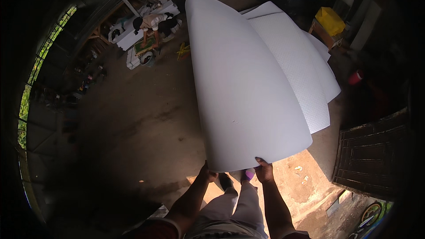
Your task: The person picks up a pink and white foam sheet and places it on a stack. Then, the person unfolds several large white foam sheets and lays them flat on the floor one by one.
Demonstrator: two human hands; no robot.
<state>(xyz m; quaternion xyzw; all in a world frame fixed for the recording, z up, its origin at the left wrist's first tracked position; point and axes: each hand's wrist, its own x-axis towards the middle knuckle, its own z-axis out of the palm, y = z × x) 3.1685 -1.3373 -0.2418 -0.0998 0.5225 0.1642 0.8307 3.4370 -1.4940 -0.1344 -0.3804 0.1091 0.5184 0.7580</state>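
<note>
A large smooth white sheet [241, 84] spreads out in front of me, its left side curling downward. My left hand [208, 174] is closed on its near left corner, fingers mostly hidden. My right hand [264, 171] grips the near edge further right, the thumb on top and the fingers underneath. Partly covered by this sheet, a white sheet with a dimpled texture [294, 57] shows on the right. More white sheeting [325, 73] sticks out beyond that one. What lies beneath the sheets is hidden.
A co-worker [155, 24] bends over a green-topped piece [144, 46] at the far left, beside white boards [133, 40]. A yellow bundle [331, 21] rests on a wooden stand at far right. A dark panelled door [372, 155] stands at near right. Sunlit floor [301, 177] lies before it.
</note>
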